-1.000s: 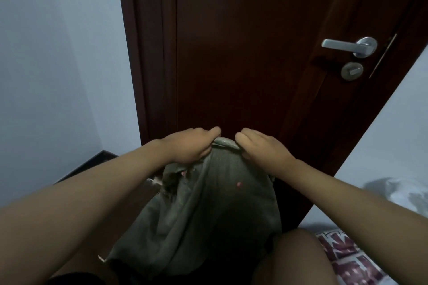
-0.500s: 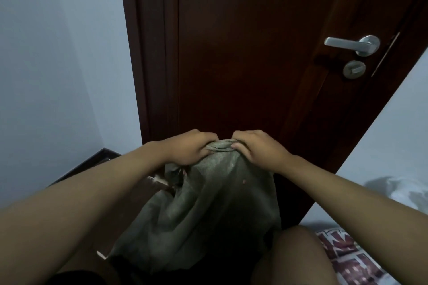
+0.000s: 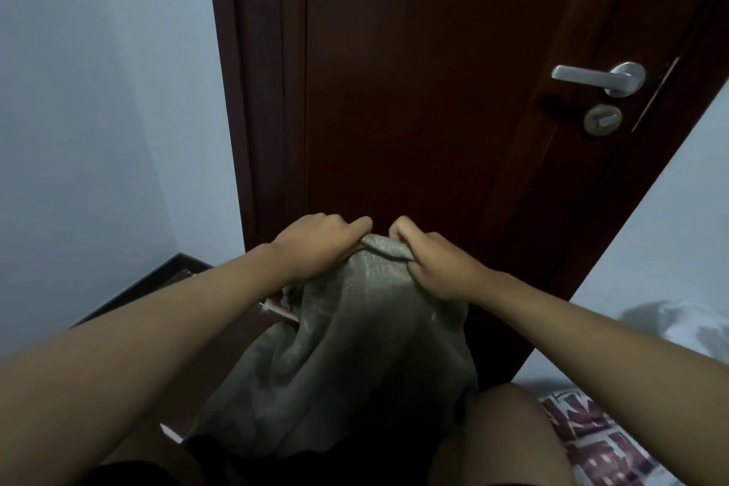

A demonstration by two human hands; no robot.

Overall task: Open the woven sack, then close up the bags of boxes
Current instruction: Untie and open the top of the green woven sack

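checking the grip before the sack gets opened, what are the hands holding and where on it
Both hands grip the woven sack at its bunched top edge: left hand on the left side, right hand on the right.

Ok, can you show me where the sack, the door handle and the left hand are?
sack (image 3: 355, 347), head view, on its grey woven front.
door handle (image 3: 584, 75), head view, on the silver lever.
left hand (image 3: 319, 245), head view, on its back.

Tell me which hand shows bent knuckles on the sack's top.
The right hand: its fingers curl under at the sack top; the left hand lies flatter.
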